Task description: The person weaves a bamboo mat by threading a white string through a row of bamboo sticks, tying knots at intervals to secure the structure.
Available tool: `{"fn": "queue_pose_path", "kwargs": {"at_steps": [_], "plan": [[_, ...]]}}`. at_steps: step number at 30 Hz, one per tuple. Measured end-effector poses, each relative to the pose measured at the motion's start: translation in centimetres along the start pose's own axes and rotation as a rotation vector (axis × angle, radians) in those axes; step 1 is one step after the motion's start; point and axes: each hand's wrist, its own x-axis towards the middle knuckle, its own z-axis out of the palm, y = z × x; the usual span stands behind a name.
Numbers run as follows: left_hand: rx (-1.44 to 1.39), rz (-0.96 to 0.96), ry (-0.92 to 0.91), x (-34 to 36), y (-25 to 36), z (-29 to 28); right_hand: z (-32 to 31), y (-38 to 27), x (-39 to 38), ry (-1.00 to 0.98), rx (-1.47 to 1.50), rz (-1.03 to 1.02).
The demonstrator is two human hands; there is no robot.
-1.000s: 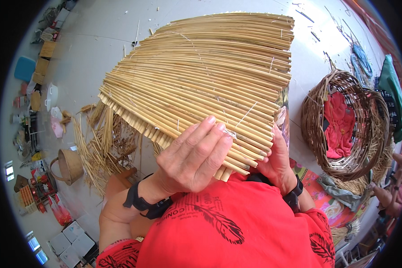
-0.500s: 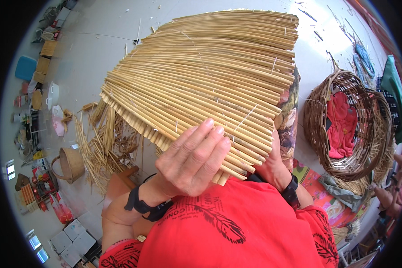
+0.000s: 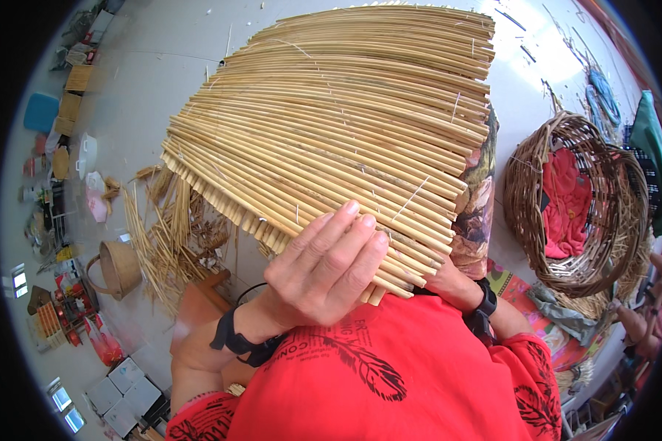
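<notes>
A fan-shaped mat of straight straw stalks [image 3: 331,103], stitched with pale thread, fills the upper middle over my lap. My left hand [image 3: 324,261] holds its lower edge, fingers close together on top of the stalks and thumb out of sight. My right hand [image 3: 449,283] is mostly under the lower right corner, its fingers hidden. A patterned, cushion-like object [image 3: 477,228] shows beneath the mat's right side. Behind both wrists is my red printed shirt [image 3: 375,375].
A wicker basket [image 3: 533,213] with red cloth, blue cord [image 3: 602,95] and flowered cloth [image 3: 566,353] lie right, where another person's limbs [image 3: 636,334] show. Loose straw [image 3: 162,242], a handled basket [image 3: 118,268], boxes [image 3: 129,393] and household items are left. Cut bits lie on the floor [image 3: 147,73].
The mat has shifted up and right, showing more of the patterned object. My right hand's fingers, partly visible earlier, have gone under the mat. My left hand stays on it.
</notes>
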Motion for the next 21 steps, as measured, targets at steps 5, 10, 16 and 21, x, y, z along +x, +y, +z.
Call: {"fn": "queue_pose_path", "kwargs": {"at_steps": [5,10,16,21], "plan": [[-0.033,-0.105,0.015,-0.6,-0.5,0.3,1.2,-6.0,1.0,0.033,0.117,-0.044],[-0.039,-0.102,-0.007,-1.6,-1.4,0.2,1.0,-5.4,1.2,0.027,0.164,0.012],[-0.084,-0.112,-0.012,-1.2,-2.1,0.4,0.9,-5.6,1.6,0.026,-0.003,0.056],[-0.018,-0.018,-0.028,-1.0,-2.5,0.3,1.0,-5.2,1.4,0.015,0.039,0.028]]}}
